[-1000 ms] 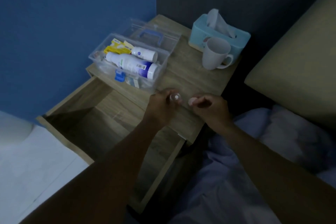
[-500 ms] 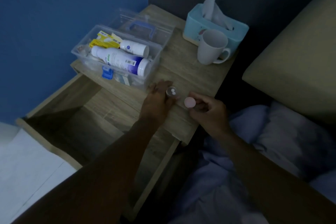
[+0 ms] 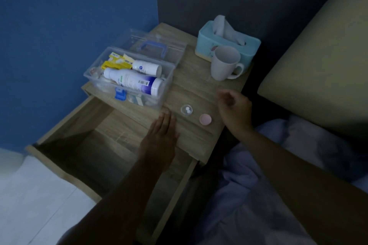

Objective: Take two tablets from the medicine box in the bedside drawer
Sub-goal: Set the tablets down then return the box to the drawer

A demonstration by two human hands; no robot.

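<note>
Two tablets (image 3: 187, 110) on wooden nightstand (image 3: 199, 89), blue wall (image 3: 69, 16).

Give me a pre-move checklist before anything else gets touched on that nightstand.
1. Two tablets in the clear cup: ok.
2. Cup upright on the nightstand: ok.
3. Pink cap off, lying beside the cup: ok.
4. Left hand and right hand empty: ok.
5. Medicine box closed: not ok, lid open.
6. Drawer shut: not ok, pulled out.
</note>
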